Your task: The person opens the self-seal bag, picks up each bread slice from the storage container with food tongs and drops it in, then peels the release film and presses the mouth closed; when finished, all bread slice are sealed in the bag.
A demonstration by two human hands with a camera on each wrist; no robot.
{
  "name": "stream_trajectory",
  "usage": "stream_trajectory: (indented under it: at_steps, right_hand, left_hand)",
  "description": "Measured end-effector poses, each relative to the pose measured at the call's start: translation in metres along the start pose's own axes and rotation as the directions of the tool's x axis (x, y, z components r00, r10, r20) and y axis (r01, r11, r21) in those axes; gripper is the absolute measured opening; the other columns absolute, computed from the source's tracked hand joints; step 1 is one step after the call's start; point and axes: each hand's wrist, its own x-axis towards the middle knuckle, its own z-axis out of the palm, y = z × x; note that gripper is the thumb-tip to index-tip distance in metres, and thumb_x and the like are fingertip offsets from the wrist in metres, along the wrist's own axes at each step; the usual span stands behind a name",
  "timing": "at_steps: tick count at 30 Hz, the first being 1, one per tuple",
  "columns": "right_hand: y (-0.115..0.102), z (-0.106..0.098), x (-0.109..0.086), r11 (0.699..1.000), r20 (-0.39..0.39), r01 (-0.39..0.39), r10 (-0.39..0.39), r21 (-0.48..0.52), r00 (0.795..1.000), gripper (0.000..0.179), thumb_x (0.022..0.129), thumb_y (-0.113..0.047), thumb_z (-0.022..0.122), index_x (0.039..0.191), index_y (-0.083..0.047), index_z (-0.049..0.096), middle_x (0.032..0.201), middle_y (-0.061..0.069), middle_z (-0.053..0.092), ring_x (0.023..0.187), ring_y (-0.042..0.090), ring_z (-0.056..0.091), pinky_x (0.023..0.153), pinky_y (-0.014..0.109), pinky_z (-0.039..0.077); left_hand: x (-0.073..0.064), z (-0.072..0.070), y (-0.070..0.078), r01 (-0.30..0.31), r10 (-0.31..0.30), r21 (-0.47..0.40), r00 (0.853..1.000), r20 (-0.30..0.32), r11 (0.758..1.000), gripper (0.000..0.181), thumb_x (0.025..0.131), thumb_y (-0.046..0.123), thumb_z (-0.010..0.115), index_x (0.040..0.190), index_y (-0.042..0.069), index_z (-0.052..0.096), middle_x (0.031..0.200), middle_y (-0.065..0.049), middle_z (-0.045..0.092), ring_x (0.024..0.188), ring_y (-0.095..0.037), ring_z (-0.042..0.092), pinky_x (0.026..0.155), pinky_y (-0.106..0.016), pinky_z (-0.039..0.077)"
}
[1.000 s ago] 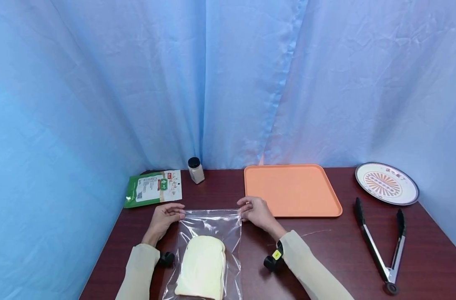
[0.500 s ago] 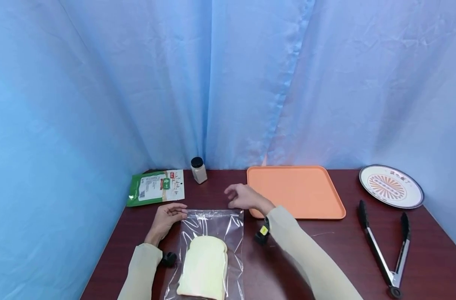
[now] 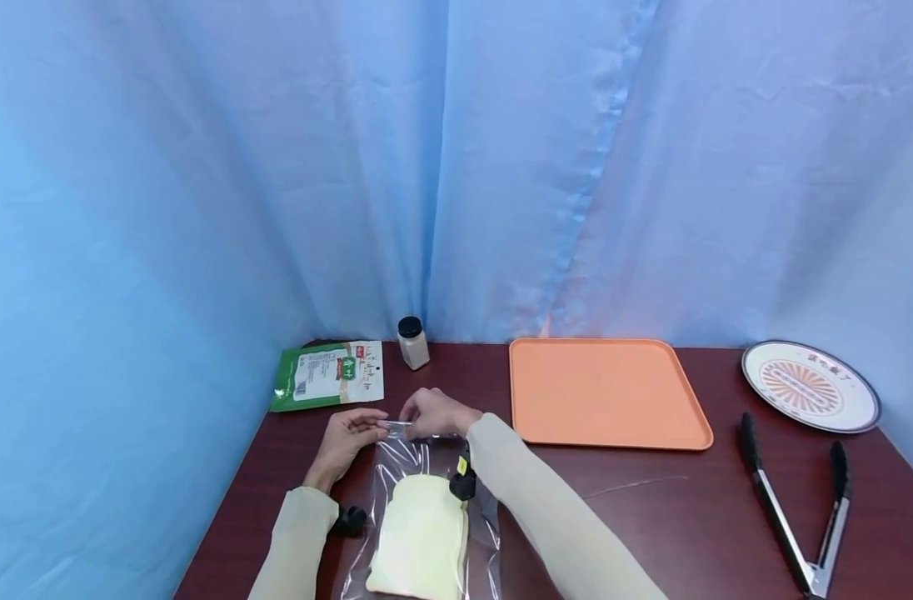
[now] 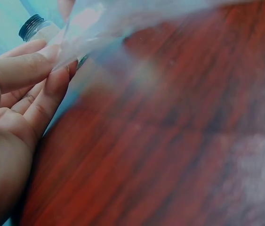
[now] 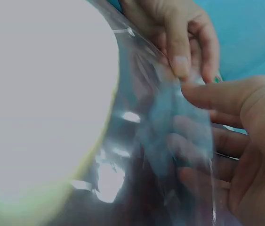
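A clear plastic bag (image 3: 490,533) lies on the table with pale sliced bread (image 3: 417,533) inside. My left hand (image 3: 344,444) pinches the top left corner of the bag between thumb and fingers, as the left wrist view shows for that hand (image 4: 24,94). Close beside it, my right hand (image 3: 436,414) pinches the bag's top edge. In the right wrist view, the right thumb lies on the near side of the film and the fingers (image 5: 188,176) show through from behind it. The right forearm passes over the bag's upper right part and hides some of it.
Behind the hands are a green and white pouch (image 3: 329,375) and a black-capped jar (image 3: 413,343). An orange tray (image 3: 610,392) lies at the back, with a patterned plate (image 3: 810,386) to its right. Black-tipped tongs (image 3: 794,517) lie spread at the right. Blue curtains surround the table.
My right hand has let go of the bag's top right corner, lifted, moved left and taken the top edge close to my left hand. The left hand keeps its hold. The head view has shifted slightly.
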Motion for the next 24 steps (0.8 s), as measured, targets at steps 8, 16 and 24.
stream_trajectory:
  at_steps: [8,16,24]
  right_hand:
    - [-0.004,0.004,0.002,0.998,-0.056,-0.007,0.004,-0.058,0.998,0.012,0.084,-0.005,0.076,0.095,-0.008,0.077,0.072,-0.005,0.066,0.061,0.004,0.055,0.058,0.016,0.045]
    - [0.006,-0.008,-0.007,1.0,-0.007,0.005,-0.006,-0.016,1.0,0.02,0.083,0.0,0.074,0.102,-0.007,0.076,0.083,0.003,0.071,0.07,0.008,0.059,0.062,0.02,0.048]
    - [0.024,-0.016,-0.017,0.998,0.018,0.051,-0.05,-0.026,0.999,0.029,0.08,0.003,0.073,0.106,-0.009,0.076,0.084,0.004,0.072,0.071,0.007,0.059,0.063,0.019,0.05]
  left_hand:
    - [0.002,0.005,-0.001,-0.022,0.022,-0.014,0.999,0.025,1.0,0.037,0.085,-0.008,0.071,0.119,-0.019,0.061,0.1,-0.019,0.074,0.082,-0.003,0.07,0.074,-0.017,0.06]
    - [0.002,0.001,0.001,-0.044,0.044,-0.002,0.999,0.004,0.999,0.036,0.085,-0.008,0.072,0.117,-0.019,0.062,0.107,-0.041,0.065,0.081,-0.002,0.069,0.072,-0.016,0.059]
    - [0.0,-0.001,-0.002,-0.034,0.034,-0.026,0.999,0.004,0.999,0.037,0.084,-0.009,0.072,0.116,-0.022,0.061,0.097,-0.021,0.074,0.079,-0.003,0.07,0.072,-0.017,0.06]
